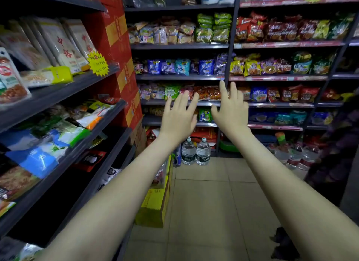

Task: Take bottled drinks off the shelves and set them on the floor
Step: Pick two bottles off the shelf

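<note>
left hand (177,117): empty, fingers straight and spread, back toward the camera, raised in the air in front of the far shelves (180,46) and touching nothing.
right hand (231,109): also empty, fingers straight and apart, held just beside the left hand and a little higher.
water bottles (195,152): two clear bottles with pale caps, upright on the floor (209,202), side by side at the foot of the far shelves. They sit below the left hand in the view, well apart from both hands.
red-labelled bottles (295,153): a cluster on the floor at the far right, too blurred to count.
far shelves: dark boards packed with bright snack bags.
left shelves (77,82): packets and bags, with a yellow starburst tag (97,63) at one edge.
red cartons (120,47): stacked tall in the far-left corner, between the two runs of shelving.
yellow carton (155,202): on the floor against the left shelves, nearer than the water bottles.
</note>
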The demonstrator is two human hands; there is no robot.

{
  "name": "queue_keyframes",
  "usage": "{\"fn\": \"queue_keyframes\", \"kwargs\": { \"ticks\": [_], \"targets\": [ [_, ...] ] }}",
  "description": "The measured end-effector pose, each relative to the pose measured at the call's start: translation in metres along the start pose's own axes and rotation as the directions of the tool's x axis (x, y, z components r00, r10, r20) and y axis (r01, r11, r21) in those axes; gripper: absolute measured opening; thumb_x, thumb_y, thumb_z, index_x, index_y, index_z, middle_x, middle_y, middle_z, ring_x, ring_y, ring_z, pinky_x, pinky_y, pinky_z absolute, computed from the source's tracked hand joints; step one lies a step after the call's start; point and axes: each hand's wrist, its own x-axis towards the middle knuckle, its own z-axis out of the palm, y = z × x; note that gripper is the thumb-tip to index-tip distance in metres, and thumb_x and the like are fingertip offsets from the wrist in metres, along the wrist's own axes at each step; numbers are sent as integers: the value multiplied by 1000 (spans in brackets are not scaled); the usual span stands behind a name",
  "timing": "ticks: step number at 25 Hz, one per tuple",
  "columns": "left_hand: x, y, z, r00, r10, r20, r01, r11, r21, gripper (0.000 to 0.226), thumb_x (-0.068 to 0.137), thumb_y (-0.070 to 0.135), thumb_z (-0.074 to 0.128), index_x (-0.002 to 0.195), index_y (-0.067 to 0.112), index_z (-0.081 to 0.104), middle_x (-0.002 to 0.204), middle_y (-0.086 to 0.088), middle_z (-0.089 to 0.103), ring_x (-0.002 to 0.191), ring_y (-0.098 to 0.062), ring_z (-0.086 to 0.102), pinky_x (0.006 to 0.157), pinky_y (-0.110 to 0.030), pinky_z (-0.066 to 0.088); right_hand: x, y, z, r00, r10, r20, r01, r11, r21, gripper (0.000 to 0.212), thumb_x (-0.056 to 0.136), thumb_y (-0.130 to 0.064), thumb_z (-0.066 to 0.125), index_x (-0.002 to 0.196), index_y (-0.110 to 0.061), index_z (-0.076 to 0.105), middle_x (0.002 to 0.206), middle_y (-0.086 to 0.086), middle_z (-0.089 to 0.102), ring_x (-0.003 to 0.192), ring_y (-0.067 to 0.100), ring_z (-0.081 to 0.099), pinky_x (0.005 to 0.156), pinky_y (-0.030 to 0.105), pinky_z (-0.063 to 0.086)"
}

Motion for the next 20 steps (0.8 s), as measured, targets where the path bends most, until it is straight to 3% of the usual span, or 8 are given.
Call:
{"fn": "queue_keyframes", "kwargs": {
  "ticks": [7,12,15,20],
  "targets": [
    [78,-37,167,978,6,208,30,985,-169,59,91,27,54,144,7,36,143,-21,42,129,-35,42,104,-49,35,83,57,164,976,150,157,-153,988,10,68,94,-29,52,151,-13,20,151,18,30,130,36,35,94,45,41],
    [170,-38,298,900,222,375,-118,953,-279,60,97,31,44,150,13,21,153,-15,25,138,-29,28,111,-42,25,153,134,253,899,354,259,-354,934,-50,67,92,-26,53,149,-10,22,147,17,33,128,36,36,91,45,42],
    [227,4,371,850,341,401,-180,904,-388,60,98,32,42,150,13,19,153,-15,23,139,-31,27,110,-42,27,175,200,280,841,483,243,-463,876,-137,69,94,-29,53,151,-10,19,149,17,32,130,35,34,93,45,42],
    [310,149,476,740,559,373,-271,756,-596,61,98,35,41,150,14,18,153,-13,23,135,-33,31,105,-43,33,195,353,299,678,727,113,-688,681,-252,67,91,-25,55,148,-9,25,142,17,38,126,37,36,92,47,42]
  ]
}}
